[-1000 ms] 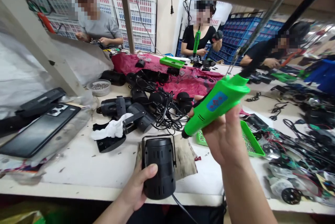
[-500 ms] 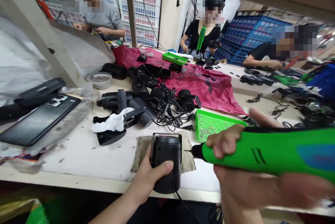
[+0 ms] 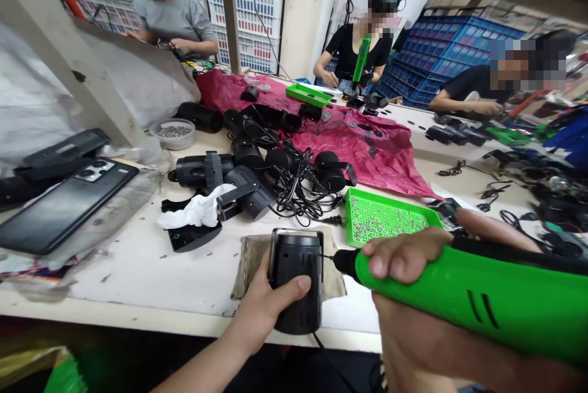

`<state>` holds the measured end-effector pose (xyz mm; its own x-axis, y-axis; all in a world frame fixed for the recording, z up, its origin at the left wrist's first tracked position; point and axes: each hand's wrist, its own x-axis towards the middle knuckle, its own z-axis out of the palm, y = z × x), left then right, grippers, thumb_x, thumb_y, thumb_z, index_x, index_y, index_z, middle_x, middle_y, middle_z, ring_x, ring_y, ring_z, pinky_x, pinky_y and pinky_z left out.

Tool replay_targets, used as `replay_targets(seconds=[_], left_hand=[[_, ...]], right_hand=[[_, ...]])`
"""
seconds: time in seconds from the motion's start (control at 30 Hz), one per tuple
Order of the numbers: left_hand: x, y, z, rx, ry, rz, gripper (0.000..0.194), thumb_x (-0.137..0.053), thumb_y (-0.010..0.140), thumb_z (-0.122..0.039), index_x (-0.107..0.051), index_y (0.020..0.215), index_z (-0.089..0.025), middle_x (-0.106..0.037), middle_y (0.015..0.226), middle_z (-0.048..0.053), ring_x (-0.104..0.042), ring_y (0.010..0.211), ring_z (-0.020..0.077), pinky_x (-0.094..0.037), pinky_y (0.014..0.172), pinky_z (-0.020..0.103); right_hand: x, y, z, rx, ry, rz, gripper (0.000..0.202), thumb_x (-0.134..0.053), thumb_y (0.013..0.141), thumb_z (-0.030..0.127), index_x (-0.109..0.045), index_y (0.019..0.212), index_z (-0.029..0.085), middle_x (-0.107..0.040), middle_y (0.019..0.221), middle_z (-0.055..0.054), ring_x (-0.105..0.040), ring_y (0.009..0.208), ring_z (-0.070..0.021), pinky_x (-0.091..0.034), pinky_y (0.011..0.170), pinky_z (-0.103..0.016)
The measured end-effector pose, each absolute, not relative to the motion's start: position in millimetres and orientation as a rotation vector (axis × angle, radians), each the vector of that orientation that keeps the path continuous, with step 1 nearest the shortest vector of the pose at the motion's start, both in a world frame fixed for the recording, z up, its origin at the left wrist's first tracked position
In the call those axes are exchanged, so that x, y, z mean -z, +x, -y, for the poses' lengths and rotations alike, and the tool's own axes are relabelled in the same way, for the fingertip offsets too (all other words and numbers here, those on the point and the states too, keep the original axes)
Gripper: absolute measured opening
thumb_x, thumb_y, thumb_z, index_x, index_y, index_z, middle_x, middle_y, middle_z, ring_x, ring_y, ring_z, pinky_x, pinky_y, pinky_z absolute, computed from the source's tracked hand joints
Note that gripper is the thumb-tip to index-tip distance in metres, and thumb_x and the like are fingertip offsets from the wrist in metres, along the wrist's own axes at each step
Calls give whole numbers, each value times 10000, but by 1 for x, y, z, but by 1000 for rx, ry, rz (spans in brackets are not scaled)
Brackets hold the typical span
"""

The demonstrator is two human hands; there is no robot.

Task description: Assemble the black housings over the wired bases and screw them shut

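Note:
My left hand (image 3: 260, 310) is wrapped round a black cylindrical lamp housing (image 3: 301, 314) with a U-shaped bracket, its thumb across the front. The housing stands upright at the table's front edge, partly over a beige cloth pad (image 3: 248, 261), and a black cord runs down from it. My right hand (image 3: 404, 261) grips a green electric screwdriver (image 3: 441, 280), held level and pointing left. Its thin bit meets the bracket's right side near the top; whether a screw sits there is too small to tell.
Behind the screwdriver tip lies a green perforated tray (image 3: 350, 231) of small screws. Black housings (image 3: 252, 194) and tangled cords (image 3: 303, 197) fill the middle. To the left are a phone (image 3: 68, 203) and a round tub of screws (image 3: 172, 136). Several people work across the table.
The screwdriver bit has moved from just right of the bracket into contact with its side. My left hand still holds the housing. The view has shifted slightly.

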<state>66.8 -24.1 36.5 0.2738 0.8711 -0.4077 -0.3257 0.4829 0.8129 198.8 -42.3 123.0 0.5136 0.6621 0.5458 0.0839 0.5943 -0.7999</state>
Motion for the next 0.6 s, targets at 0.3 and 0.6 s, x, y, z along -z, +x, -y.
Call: replay_targets(seconds=[0.3,0.6], left_hand=[[-36,68,26,-910,788,-1042,576,-782,639,-392,-589,1144,-192,-700,1000,73,-618,1001,303,-450,922,396],[-39,64,26,-897,834,-932,550,-779,652,-339,-576,1141,-191,-690,1004,61,-618,989,270,-455,892,362]], right_hand=[[-108,199,31,-481,-886,1021,475,-410,820,738,-561,933,302,-504,573,40,-533,483,-162,-513,614,-376],[-110,204,44,-476,-868,961,508,-418,819,740,-585,1070,331,-517,575,44,-497,492,-157,-488,614,-359]])
